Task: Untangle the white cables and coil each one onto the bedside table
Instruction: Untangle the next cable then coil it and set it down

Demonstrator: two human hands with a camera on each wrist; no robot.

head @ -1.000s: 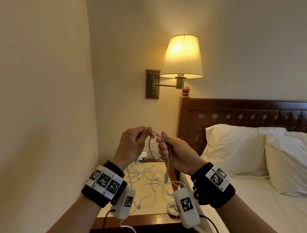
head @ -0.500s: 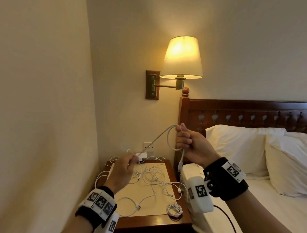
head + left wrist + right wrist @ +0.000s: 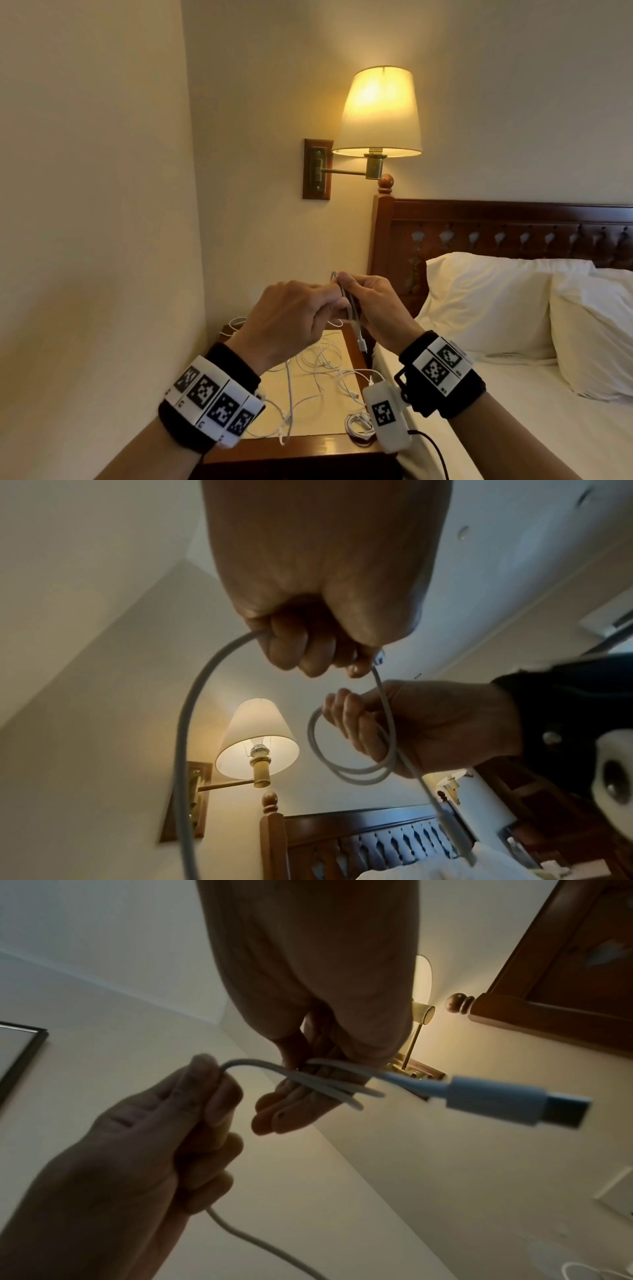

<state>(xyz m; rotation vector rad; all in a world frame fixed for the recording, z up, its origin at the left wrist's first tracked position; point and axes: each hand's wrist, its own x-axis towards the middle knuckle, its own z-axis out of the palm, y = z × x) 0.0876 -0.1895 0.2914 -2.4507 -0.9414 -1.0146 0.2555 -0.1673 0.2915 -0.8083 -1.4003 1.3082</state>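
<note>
Both hands meet in the air above the bedside table (image 3: 308, 448). My right hand (image 3: 371, 305) grips a small coil of white cable (image 3: 342, 767), a couple of loops around its fingers. The cable's USB plug (image 3: 514, 1099) hangs free below that hand. My left hand (image 3: 325, 308) pinches the same cable (image 3: 185, 723) right beside the coil, and the rest of it trails down toward the table. A loose tangle of white cables (image 3: 325, 370) lies on the cream table top. One coiled cable (image 3: 358, 425) sits at the table's front right corner.
A lit wall lamp (image 3: 380, 113) hangs above the table. The wooden headboard (image 3: 496, 226) and the bed with white pillows (image 3: 496, 301) stand to the right. A wall (image 3: 96, 240) closes in the left side.
My left hand has risen from near the table top to meet the right hand, bringing the stretched cable in as another loop. The right hand has dropped slightly.
</note>
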